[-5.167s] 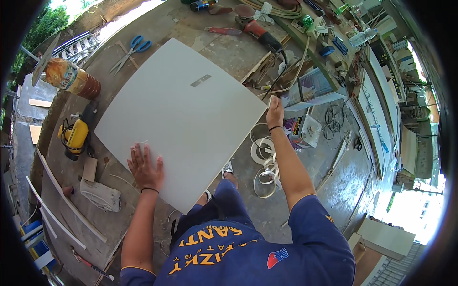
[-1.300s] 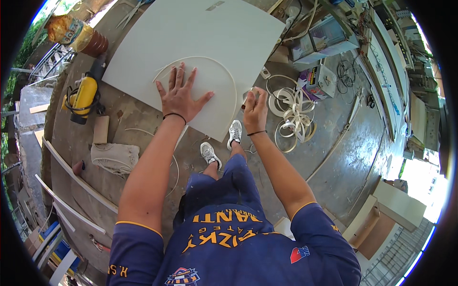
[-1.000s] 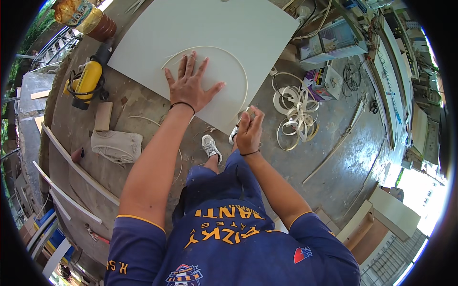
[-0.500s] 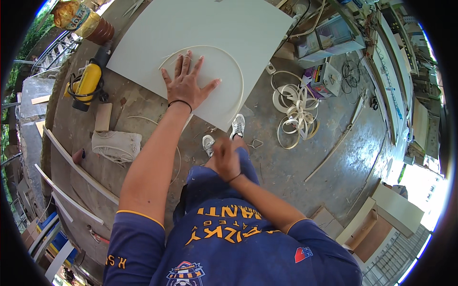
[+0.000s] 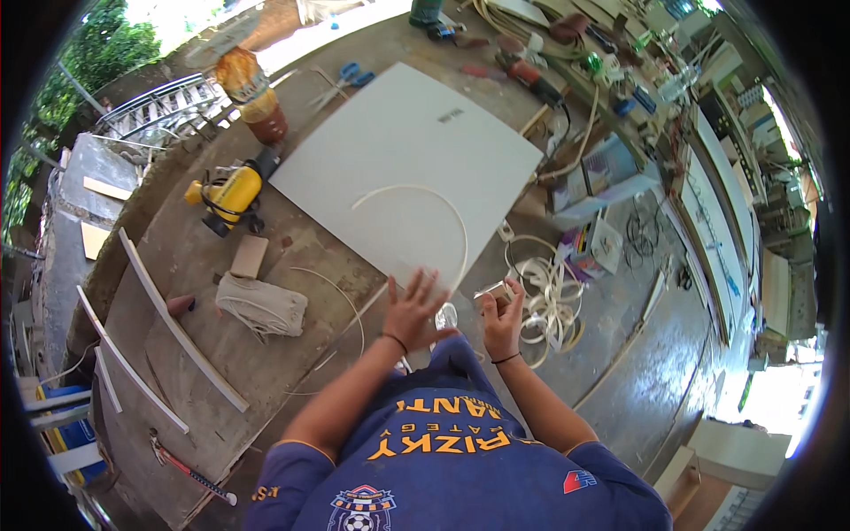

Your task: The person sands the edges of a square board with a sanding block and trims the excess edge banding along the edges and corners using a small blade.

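Note:
A white square panel [image 5: 390, 142] lies on the work surface in front of me. On it a thin pale edging strip [image 5: 460, 221] curves in a wide arc toward the near corner. My left hand [image 5: 412, 305], slightly smeared by motion, is over that corner with its fingers apart and nothing in them. To the right of the corner my right hand [image 5: 502, 323] is raised, fingers and thumb closed round a small boxy object [image 5: 493, 293] with a shiny silvery side and a brown part. Its exact kind cannot be made out.
Left of the panel are a yellow heat gun [image 5: 235, 195], a bottle of brown liquid [image 5: 257, 106] and blue-handled scissors [image 5: 350, 78]. A bundled white cloth [image 5: 261, 305] and a hammer [image 5: 190, 471] lie nearer. Coiled pale strips [image 5: 549, 301] rest on the floor at right.
My left hand has left the middle of the panel and come back toward me. My right hand has risen to the right, showing the small boxy object. The view has shifted, revealing more beyond the panel.

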`<state>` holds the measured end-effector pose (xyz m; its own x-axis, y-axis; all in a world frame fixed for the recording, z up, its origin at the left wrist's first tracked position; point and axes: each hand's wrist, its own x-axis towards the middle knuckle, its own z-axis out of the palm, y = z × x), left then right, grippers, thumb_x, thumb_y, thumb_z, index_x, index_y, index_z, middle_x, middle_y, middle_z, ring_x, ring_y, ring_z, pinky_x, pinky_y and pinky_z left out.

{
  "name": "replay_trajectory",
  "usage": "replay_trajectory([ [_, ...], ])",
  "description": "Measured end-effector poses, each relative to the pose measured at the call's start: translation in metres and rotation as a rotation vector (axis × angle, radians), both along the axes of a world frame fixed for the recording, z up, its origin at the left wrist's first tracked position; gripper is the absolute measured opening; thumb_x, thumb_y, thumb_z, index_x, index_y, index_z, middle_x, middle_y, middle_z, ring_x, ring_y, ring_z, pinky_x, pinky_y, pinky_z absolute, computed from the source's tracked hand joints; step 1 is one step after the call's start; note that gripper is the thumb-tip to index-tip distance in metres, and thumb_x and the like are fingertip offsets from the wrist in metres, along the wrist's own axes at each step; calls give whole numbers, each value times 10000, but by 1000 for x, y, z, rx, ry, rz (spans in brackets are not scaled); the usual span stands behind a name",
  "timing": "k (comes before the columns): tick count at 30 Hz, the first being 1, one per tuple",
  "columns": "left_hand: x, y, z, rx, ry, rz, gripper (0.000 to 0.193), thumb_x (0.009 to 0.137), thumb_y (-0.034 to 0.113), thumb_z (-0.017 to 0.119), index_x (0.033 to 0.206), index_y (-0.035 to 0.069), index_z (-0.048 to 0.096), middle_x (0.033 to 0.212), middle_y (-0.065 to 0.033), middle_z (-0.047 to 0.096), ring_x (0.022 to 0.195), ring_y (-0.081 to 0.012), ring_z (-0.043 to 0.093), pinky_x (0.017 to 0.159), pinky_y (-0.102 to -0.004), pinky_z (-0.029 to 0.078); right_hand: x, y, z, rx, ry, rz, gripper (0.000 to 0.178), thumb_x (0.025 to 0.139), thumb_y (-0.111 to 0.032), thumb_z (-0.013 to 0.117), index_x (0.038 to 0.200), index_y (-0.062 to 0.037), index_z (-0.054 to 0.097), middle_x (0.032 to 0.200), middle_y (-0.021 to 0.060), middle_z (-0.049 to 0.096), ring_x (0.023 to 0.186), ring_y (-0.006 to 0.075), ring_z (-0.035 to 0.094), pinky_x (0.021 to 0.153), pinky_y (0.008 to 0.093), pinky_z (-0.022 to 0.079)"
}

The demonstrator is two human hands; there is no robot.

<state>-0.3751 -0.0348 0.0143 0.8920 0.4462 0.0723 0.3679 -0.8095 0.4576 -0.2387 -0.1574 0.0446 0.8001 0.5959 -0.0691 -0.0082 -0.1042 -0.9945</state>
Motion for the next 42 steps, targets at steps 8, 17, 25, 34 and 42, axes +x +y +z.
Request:
replay_trajectory([
  [8, 11, -10, -16, 74, -268, 266, 121, 811, 239, 664, 902, 160, 648, 1043, -20, 628, 1141, -218, 533, 1040, -604, 237, 35, 127, 13, 9, -90, 498, 369, 835, -111, 697, 1144, -16, 519, 878, 79, 655, 803, 144, 633, 676, 287, 512],
  [17, 50, -33, 32, 96, -121, 587, 195, 801, 301, 677, 857, 120, 632, 861, -23, 626, 927, -216, 571, 916, -443, 329, 178, 261, -17, 59, -265, 422, 368, 767, -90, 707, 1071, -19, 512, 730, 38, 556, 661, 122, 528, 608, 274, 450],
  [25, 40, -82, 9, 6, -86, 910, 143, 823, 226, 646, 784, 95, 604, 756, -62, 581, 773, -256, 561, 762, -417, 355, 389, 343, -51, -209, -391, 123, 261, 818, -227, 680, 995, -47, 615, 852, 96, 652, 763, 207, 605, 698, 337, 491],
  [34, -100, -356, -104, -644, 717, 2018, 219, 780, 186, 670, 902, 13, 613, 942, -178, 620, 898, -368, 585, 750, -471, 447, 306, 347, -43, -195, -1297, 649, 262, 836, -200, 623, 1091, -141, 637, 1161, 69, 613, 1153, 281, 513, 936, 439, 409],
  [42, -53, -210, -55, 75, 128, 1721, 705, 818, 381, 689, 1362, 22, 421, 1412, -235, 402, 1314, -405, 369, 1065, -500, 317, 319, 343, -17, -510, -1123, 910, 117, 846, -158, 595, 955, -132, 629, 1021, 70, 636, 1041, 299, 564, 846, 440, 440],
])
